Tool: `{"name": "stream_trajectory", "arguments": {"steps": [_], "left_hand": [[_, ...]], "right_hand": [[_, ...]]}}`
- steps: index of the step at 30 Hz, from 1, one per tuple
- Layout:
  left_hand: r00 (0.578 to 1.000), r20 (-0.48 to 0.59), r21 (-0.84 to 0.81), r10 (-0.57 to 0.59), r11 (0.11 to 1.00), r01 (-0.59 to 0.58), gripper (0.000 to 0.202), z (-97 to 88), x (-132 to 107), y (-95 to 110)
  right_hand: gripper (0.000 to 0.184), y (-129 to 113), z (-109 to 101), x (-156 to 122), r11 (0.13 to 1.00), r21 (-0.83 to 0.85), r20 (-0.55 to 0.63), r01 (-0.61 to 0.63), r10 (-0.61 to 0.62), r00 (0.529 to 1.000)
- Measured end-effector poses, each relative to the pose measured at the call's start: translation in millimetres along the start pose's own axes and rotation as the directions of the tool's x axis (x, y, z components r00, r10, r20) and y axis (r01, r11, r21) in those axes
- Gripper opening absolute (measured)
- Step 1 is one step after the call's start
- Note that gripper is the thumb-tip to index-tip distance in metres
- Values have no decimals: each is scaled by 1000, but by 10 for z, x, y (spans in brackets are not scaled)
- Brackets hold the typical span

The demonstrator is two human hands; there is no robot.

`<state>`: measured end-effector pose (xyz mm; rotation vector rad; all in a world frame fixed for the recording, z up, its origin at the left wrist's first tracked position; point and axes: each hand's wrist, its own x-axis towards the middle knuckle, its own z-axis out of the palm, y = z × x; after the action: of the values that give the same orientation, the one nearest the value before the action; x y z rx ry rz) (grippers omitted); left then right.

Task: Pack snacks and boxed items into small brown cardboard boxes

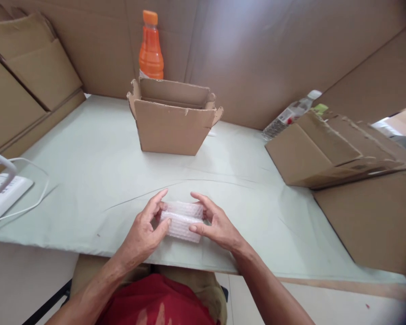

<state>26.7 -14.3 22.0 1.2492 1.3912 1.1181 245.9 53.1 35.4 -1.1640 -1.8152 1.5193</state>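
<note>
A small bundle wrapped in white bubble wrap (182,220) is held just above the pale green table top (88,180), near its front edge. My left hand (145,230) grips the bundle's left end, thumb on the front and fingers curled over the top. My right hand (214,222) grips the right end the same way. Beyond the hands, at the table's middle, stands an open cardboard box (172,118) with its flaps up; its inside is hidden from here.
An orange drink bottle (150,47) stands behind the box. Flattened cardboard boxes (328,151) lie stacked at the right, with a clear plastic bottle (291,115) lying behind them. More cardboard (23,76) leans at the left. A white power strip (3,194) with cable sits at the left edge.
</note>
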Motion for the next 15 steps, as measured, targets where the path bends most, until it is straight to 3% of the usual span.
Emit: {"name": "stream_trajectory", "arguments": {"steps": [4, 6, 10, 13, 15], "left_hand": [[996, 24, -95, -84, 992, 86, 75, 4, 73, 14], [984, 85, -165, -156, 972, 168, 69, -4, 128, 43], [965, 172, -147, -196, 964, 222, 28, -41, 227, 129], [978, 143, -124, -152, 978, 170, 20, -55, 286, 159], [976, 172, -113, -132, 982, 152, 18, -51, 328, 149]], "right_hand": [[25, -70, 77, 3, 982, -139, -153, 124, -145, 978], [11, -94, 105, 4, 972, -169, -182, 164, -194, 964], [20, -103, 80, 16, 995, 38, -160, 91, -84, 984], [35, -65, 40, 20, 978, 210, -51, 16, -6, 999], [32, -32, 30, 20, 989, 144, -51, 21, -14, 999]]}}
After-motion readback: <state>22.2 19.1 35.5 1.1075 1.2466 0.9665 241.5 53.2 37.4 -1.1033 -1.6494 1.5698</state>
